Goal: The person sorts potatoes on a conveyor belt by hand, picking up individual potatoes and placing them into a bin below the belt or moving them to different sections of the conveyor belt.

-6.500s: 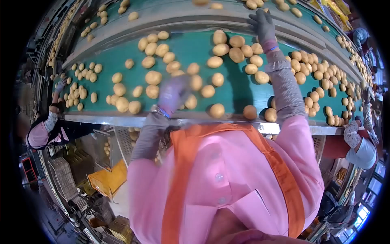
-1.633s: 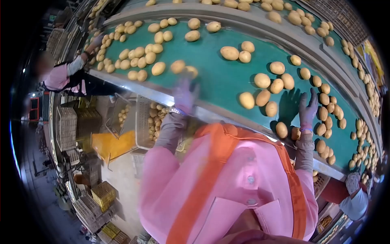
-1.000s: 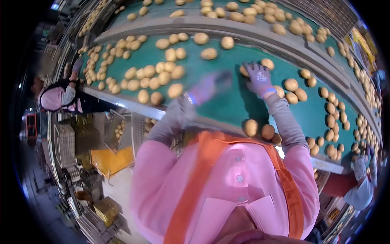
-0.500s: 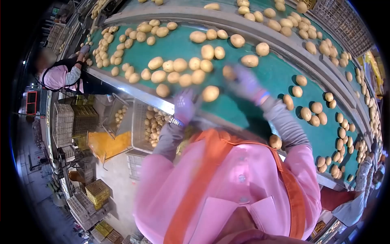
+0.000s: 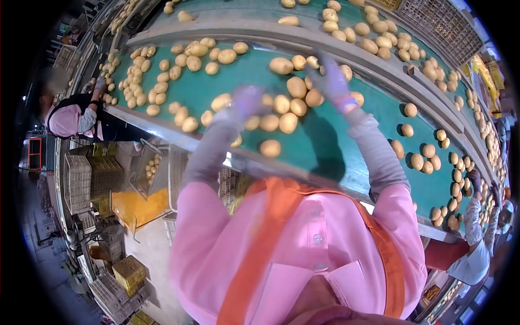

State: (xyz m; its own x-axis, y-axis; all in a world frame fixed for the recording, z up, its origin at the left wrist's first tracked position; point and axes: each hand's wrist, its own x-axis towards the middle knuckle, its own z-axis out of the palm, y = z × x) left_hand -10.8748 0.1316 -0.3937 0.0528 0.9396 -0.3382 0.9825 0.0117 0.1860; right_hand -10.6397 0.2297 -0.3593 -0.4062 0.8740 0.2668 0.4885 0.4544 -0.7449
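Note:
Pale yellow potatoes point(image 5: 288, 123) lie in a loose cluster on the green conveyor belt point(image 5: 374, 146) before me. My left hand point(image 5: 250, 101), in a purple glove, is over the cluster's left side, beside a potato point(image 5: 221, 102); motion blur hides its fingers. Farther out, my right hand point(image 5: 331, 82), also gloved, reaches to the belt's far side with fingers stretched among potatoes near the rail. No grip on any of them shows. Nearer my body, a single potato point(image 5: 270, 148) sits apart from the cluster.
A metal rail point(image 5: 238, 33) divides this belt from a second one carrying potatoes. At the left a co-worker point(image 5: 70, 116) reaches onto the belt; another person's arm point(image 5: 474, 216) is at the right. Crates point(image 5: 130, 257) and an orange panel point(image 5: 140, 208) stand below left.
My left hand has moved forward from the belt's near edge to over the potatoes. My right hand has moved farther out toward the rail, and the potato by its fingers is no longer distinguishable.

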